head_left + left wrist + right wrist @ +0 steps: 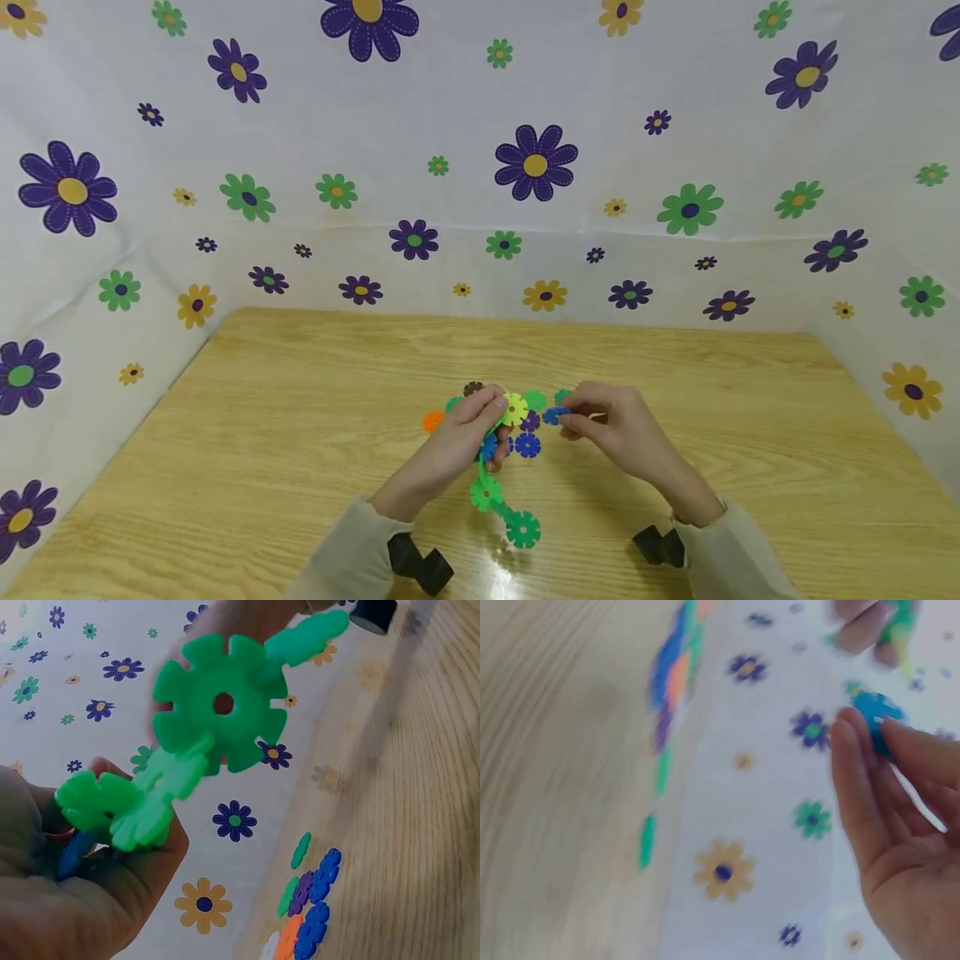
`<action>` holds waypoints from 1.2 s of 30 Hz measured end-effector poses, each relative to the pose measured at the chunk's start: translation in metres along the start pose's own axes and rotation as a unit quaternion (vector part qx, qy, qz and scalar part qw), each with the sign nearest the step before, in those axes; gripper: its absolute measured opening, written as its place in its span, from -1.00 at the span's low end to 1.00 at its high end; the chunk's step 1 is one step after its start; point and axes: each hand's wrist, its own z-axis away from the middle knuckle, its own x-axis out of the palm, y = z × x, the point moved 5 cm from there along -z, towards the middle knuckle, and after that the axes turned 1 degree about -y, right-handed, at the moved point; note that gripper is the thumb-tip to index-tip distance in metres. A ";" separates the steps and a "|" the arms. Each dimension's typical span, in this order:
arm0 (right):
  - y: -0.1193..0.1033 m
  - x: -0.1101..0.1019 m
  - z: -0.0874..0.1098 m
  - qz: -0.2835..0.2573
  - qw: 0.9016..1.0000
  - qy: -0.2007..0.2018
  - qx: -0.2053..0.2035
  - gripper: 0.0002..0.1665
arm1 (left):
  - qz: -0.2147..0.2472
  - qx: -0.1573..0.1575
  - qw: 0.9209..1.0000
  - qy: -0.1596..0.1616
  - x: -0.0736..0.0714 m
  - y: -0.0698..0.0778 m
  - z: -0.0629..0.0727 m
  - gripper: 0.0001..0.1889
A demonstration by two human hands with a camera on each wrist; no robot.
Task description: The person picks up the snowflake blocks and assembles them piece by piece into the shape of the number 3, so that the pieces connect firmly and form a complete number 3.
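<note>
My left hand (pixel 468 433) grips a chain of interlocked notched plastic discs. A yellow disc (pixel 514 409) sits at the fingertips, a blue disc (pixel 489 447) lies by the palm, and green discs (pixel 486 493) trail down toward me. The left wrist view shows a large green disc (pixel 223 703) slotted to lighter green ones. My right hand (pixel 618 425) pinches a single blue disc (pixel 555 415) between thumb and fingers, a short gap right of the yellow disc. In the right wrist view that blue disc (pixel 877 718) is held on edge at the fingertips.
Loose discs lie on the wooden table (pixel 300 400) behind and between the hands: orange (pixel 433 422), brown (pixel 472 388), purple (pixel 530 421), dark blue (pixel 528 445) and green (pixel 535 401). A flower-printed cloth (pixel 450 192) stands around the table's back and sides.
</note>
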 end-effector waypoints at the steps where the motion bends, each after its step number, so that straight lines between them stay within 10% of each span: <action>1: -0.005 0.000 0.000 -0.031 0.999 0.018 -0.012 -0.83 | -0.004 0.002 1.000 -0.001 0.001 0.000 0.000 -0.72; 9: -0.023 0.004 -0.001 -0.076 0.992 0.073 -0.066 -0.79 | -0.023 0.000 1.000 -0.001 0.003 -0.001 0.001 -0.72; 24: -0.032 0.002 0.001 0.012 0.983 0.116 -0.139 -0.65 | -0.027 -0.008 0.999 -0.016 0.006 0.000 0.001 -0.74; 36: -0.027 0.004 -0.002 -0.057 0.988 0.043 -0.135 -0.67 | -0.068 -0.037 0.996 -0.044 0.005 0.000 0.003 -0.73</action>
